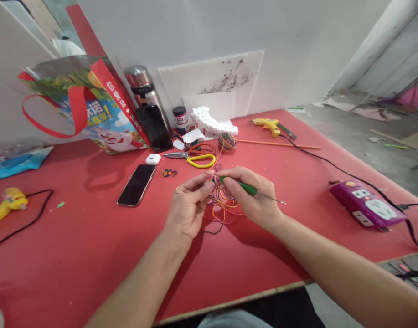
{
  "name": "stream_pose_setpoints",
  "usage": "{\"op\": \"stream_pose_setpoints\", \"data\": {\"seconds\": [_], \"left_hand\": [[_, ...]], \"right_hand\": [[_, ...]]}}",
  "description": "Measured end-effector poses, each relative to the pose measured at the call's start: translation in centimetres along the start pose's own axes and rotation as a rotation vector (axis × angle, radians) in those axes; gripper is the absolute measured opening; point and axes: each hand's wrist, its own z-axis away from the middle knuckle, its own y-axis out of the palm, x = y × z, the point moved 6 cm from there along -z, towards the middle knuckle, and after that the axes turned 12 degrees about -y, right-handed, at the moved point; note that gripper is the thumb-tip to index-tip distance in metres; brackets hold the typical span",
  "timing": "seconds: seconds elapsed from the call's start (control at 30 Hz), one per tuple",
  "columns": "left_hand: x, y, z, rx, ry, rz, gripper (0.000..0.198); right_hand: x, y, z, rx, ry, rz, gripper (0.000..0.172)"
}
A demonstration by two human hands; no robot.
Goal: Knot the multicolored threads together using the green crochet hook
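In the middle of the red table, my right hand is closed around the green handle of a crochet hook. A thin metal end sticks out behind the handle to the right; the front tip meets the thread at my left fingertips. My left hand pinches a small piece of multicoloured thread work, mostly hidden by the fingers. Loose orange, purple and red thread lies in loops beneath both hands. One strand runs up toward a ball of multicoloured thread just beyond them.
Scissors, an earphone case, a phone and a small beaded-looking piece lie left of the hands. Behind stand a printed bag and a flask. A glue gun and purple power strip are right.
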Motion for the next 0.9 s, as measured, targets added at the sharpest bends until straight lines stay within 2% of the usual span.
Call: {"op": "stream_pose_setpoints", "data": {"seconds": [0.2, 0.33, 0.47, 0.6, 0.73, 0.83, 0.9], "left_hand": [[-0.4, -0.1, 0.0, -0.015, -0.022, -0.016, 0.035], [-1.1, 0.2, 0.3, -0.003, 0.063, -0.028, 0.038], [-1.0, 0.2, 0.6, -0.064, 0.190, -0.050, 0.044], [-0.4, 0.2, 0.9, -0.134, 0.279, -0.021, 0.041], [0.1, 0.7, 0.8, -0.045, 0.170, 0.039, 0.031], [-0.5, 0.7, 0.5, 0.014, 0.081, 0.005, 0.028], [-1.1, 0.4, 0.4, 0.019, 0.049, -0.012, 0.032]], "right_hand": [[-0.7, -0.2, 0.0, -0.053, 0.105, -0.107, 0.011], [-0.6, -0.3, 0.0, -0.045, 0.110, -0.112, 0.012], [-0.1, 0.2, 0.1, 0.056, 0.036, 0.002, 0.015], [0.7, 1.1, 0.5, 0.098, -0.126, 0.257, 0.016], [0.9, 1.8, 1.0, 0.094, -0.230, 0.357, 0.017], [0.8, 1.6, 0.9, 0.106, -0.242, 0.262, 0.019], [0.5, 1.2, 0.7, 0.110, -0.198, 0.165, 0.020]]}}
